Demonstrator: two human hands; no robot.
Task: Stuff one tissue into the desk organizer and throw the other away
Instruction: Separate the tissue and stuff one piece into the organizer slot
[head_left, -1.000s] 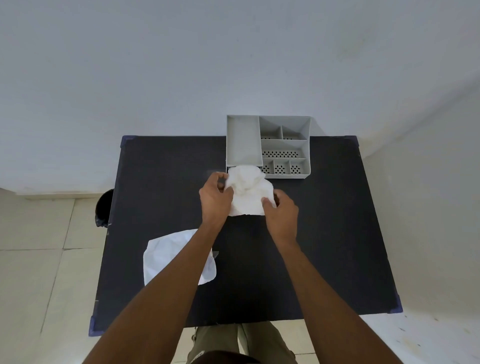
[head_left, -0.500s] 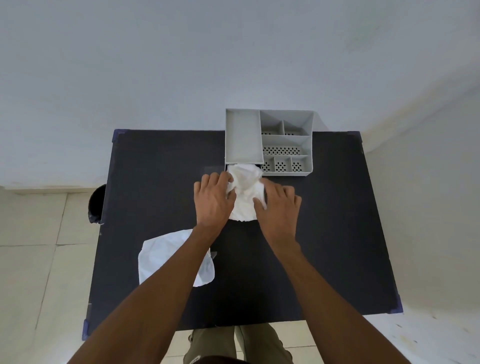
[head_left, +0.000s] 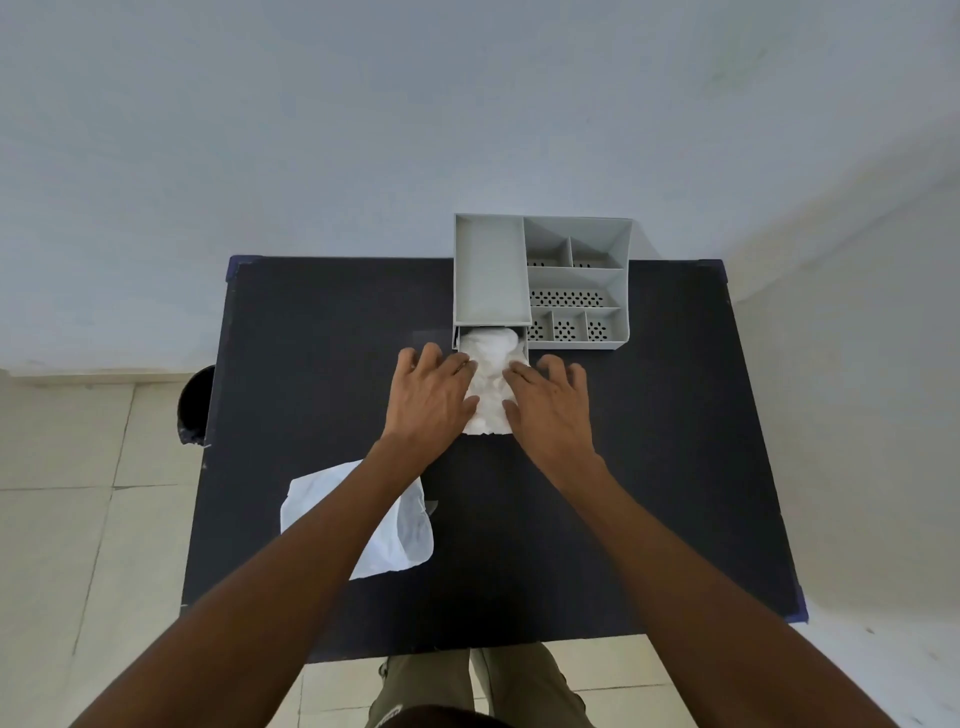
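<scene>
Bin (head_left: 196, 402): seen at the left edge of the counter (head_left: 649, 467), partly hidden; nothing has been thrown away yet.
Flat tissue (head_left: 400, 535): spread at lower left of the counter, untouched.
Left hand (head_left: 428, 397): fingers spread, laid flat on the bunched tissue (head_left: 488, 374).
Bunched tissue: partly pushed into the low front opening of the desk organizer (head_left: 540, 283); its near half is outside.
Right hand (head_left: 548, 402): fingers spread, pressed on the same tissue.
Progress: stuffing is judged about half done.

Light: soft, even, daylight-like; brighter on right wall (head_left: 857, 364)
Shadows: faint
Edges: wide-angle bowing
Focus: sharp; tabletop (head_left: 311, 364) matte, glare-free
</scene>
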